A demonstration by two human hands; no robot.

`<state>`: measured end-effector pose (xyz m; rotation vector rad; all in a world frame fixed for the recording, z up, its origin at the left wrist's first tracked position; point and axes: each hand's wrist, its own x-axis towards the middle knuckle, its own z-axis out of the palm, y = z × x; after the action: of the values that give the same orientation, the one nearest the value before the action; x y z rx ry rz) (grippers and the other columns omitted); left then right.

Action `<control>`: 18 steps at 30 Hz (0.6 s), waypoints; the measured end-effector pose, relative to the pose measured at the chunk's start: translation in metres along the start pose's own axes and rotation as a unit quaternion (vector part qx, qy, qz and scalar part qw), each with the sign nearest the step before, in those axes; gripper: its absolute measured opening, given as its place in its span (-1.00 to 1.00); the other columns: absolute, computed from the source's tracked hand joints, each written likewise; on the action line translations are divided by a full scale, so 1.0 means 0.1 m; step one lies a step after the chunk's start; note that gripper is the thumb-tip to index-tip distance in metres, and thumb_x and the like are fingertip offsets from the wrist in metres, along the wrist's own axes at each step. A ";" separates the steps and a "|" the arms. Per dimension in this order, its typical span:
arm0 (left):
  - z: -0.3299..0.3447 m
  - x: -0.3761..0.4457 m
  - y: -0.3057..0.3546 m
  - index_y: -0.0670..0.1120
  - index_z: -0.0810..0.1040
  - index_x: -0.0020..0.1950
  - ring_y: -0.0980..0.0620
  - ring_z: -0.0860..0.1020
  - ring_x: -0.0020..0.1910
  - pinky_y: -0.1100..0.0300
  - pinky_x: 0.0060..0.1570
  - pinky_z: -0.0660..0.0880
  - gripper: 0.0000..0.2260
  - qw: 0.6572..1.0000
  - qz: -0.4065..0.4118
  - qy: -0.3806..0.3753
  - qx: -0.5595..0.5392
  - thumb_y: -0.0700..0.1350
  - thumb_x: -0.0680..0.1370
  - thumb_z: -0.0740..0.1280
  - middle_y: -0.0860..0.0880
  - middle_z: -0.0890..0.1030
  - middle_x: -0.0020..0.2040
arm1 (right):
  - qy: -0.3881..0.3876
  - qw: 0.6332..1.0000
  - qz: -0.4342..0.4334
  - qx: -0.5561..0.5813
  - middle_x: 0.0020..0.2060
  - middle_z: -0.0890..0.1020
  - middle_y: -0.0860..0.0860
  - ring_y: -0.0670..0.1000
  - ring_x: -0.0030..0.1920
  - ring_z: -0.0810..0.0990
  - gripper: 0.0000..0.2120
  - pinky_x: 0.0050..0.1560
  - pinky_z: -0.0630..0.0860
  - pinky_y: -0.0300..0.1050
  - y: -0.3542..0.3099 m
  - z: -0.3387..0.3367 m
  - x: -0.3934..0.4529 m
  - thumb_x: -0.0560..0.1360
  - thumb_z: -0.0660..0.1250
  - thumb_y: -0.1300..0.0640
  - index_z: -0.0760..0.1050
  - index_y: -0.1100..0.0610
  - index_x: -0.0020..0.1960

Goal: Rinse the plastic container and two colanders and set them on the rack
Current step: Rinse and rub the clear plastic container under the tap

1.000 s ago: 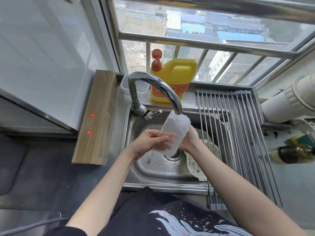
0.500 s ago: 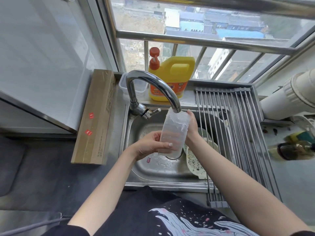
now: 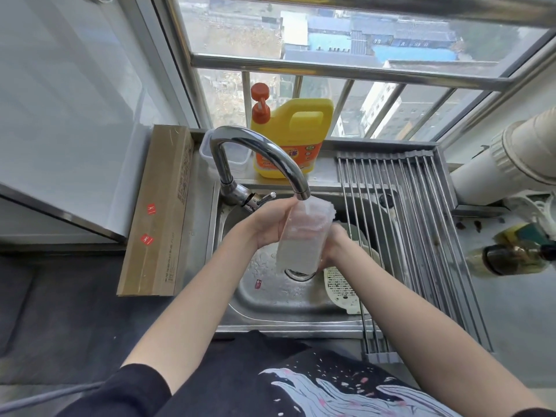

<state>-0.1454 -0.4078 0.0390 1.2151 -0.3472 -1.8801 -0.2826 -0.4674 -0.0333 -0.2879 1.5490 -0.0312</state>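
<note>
— Plastic container (image 3: 302, 236) held upright over the sink (image 3: 270, 308), mouth just under the faucet (image 3: 264, 155) spout, above the drain. Left hand (image 3: 266, 225) wrapped round its near-left side, right hand (image 3: 335, 246) closed on its lower right, mostly hidden behind it.

— Anything inside?

— Looks cloudy with water or foam; hard to say how full. Stream from the spout not clearly visible.

— Best way to finish this rinse?

— Probably: keep the mouth centred under the spout, swirl, tip out toward the drain, repeat until clear. Firm grip advised, since wet plastic likely slippery.

— Colanders?

— One pale perforated colander (image 3: 341, 288) lying in the sink against its right wall, partly under the rack's bars. Greenish rim just behind it, beyond the right wrist, possibly the second; cannot tell for sure. Nothing seen in either.

— Rack?

— Rack (image 3: 421, 224) of metal rods spanning the sink's right side, nothing on it.

— Other containers?

— Yellow detergent jug (image 3: 293, 139) with orange pump at the sink's back edge; small clear tub (image 3: 237, 155) just left of it, behind the faucet, seemingly empty. Head view only.
</note>
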 end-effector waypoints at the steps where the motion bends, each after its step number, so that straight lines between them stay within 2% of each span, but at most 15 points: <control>1: -0.03 0.03 0.00 -0.24 0.49 0.29 -0.09 0.57 0.06 -0.02 0.14 0.49 -0.65 1.000 -0.005 0.008 -0.018 -0.04 0.65 0.13 -0.16 0.60 0.12 | 0.000 1.000 0.031 -0.003 -0.06 0.70 0.10 0.13 -0.02 0.66 -0.48 0.10 0.53 0.00 -0.02 0.00 -0.04 0.46 0.11 -0.25 0.62 0.12 0.02; 3: -0.09 0.08 0.01 -0.24 0.46 0.33 -0.09 0.59 0.06 0.01 0.13 0.51 -0.60 0.998 -0.008 0.030 -0.051 -0.01 0.66 0.08 -0.18 0.59 0.13 | 0.034 0.999 0.026 -0.023 -0.04 0.69 0.12 0.14 0.04 0.65 -0.36 0.17 0.51 -0.01 -0.05 0.01 -0.07 0.48 0.00 -0.32 0.61 0.15 0.04; 5: -0.12 0.10 0.02 -0.24 0.50 0.25 -0.06 0.64 -0.05 0.08 0.00 0.58 -0.61 0.996 -0.007 0.047 -0.078 -0.02 0.68 0.03 -0.16 0.64 0.01 | 0.055 0.996 0.017 -0.061 0.02 0.67 0.13 0.17 0.08 0.62 -0.28 0.22 0.47 0.03 -0.01 0.03 -0.05 0.47 -0.07 -0.36 0.58 0.16 0.13; 7: -0.12 0.11 0.03 -0.23 0.54 0.15 -0.02 0.66 -0.13 0.14 -0.14 0.63 -0.61 0.995 -0.012 0.046 -0.086 -0.03 0.68 0.00 -0.14 0.67 -0.09 | 0.058 0.997 0.013 -0.056 0.03 0.67 0.11 0.18 0.07 0.62 -0.26 0.22 0.44 0.08 -0.02 0.00 0.10 0.40 -0.07 -0.38 0.57 0.10 0.18; 10: -0.07 0.20 0.01 -0.21 0.55 0.02 0.01 0.66 -0.25 0.20 -0.32 0.60 -0.63 0.993 -0.005 0.092 -0.072 -0.06 0.69 0.01 -0.10 0.67 -0.22 | 0.073 0.995 0.007 -0.062 0.03 0.67 0.09 0.18 0.03 0.64 -0.25 0.18 0.48 0.13 0.00 -0.06 0.18 0.39 -0.11 -0.41 0.56 0.07 0.14; 12: -0.06 0.30 -0.02 -0.23 0.52 0.07 0.00 0.64 -0.20 0.19 -0.30 0.57 -0.70 0.991 0.007 0.129 -0.037 -0.07 0.68 0.09 -0.11 0.64 -0.12 | 0.069 0.996 -0.010 -0.053 0.10 0.64 0.08 0.17 0.08 0.62 -0.24 0.21 0.46 0.14 0.03 -0.07 0.08 0.42 -0.12 -0.43 0.54 0.07 0.19; 14: -0.06 0.33 -0.04 -0.25 0.51 0.14 -0.03 0.62 -0.20 0.21 -0.37 0.56 -0.69 0.981 0.002 0.192 -0.016 -0.03 0.65 0.14 -0.14 0.62 -0.07 | 0.068 0.995 -0.053 -0.040 0.24 0.54 0.08 0.21 0.21 0.53 -0.26 0.27 0.40 0.19 0.06 -0.06 -0.04 0.49 -0.11 -0.39 0.41 0.08 0.37; 16: -0.06 0.29 -0.07 -0.19 0.52 0.00 0.03 0.57 -0.38 0.27 -0.54 0.47 -0.68 0.962 0.023 0.272 0.008 0.03 0.65 0.13 -0.08 0.61 -0.28 | 0.069 0.989 -0.122 -0.041 0.32 0.45 0.13 0.22 0.30 0.45 -0.38 0.31 0.38 0.15 0.06 -0.06 -0.13 0.61 -0.09 -0.24 0.30 0.16 0.44; 18: -0.08 0.19 -0.18 -0.13 0.50 -0.13 0.13 0.50 -0.57 0.33 -0.58 0.42 -0.66 0.950 0.030 0.310 0.020 0.08 0.64 0.13 0.03 0.55 -0.52 | 0.051 0.981 -0.180 -0.046 0.29 0.47 0.11 0.20 0.26 0.48 -0.45 0.22 0.46 0.06 0.06 -0.09 -0.14 0.63 -0.04 -0.18 0.33 0.18 0.41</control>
<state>-0.1511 -0.4108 0.0126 1.7204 -0.0740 -1.3487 -0.2928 -0.4604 -0.0204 -0.6470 1.5856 -0.2615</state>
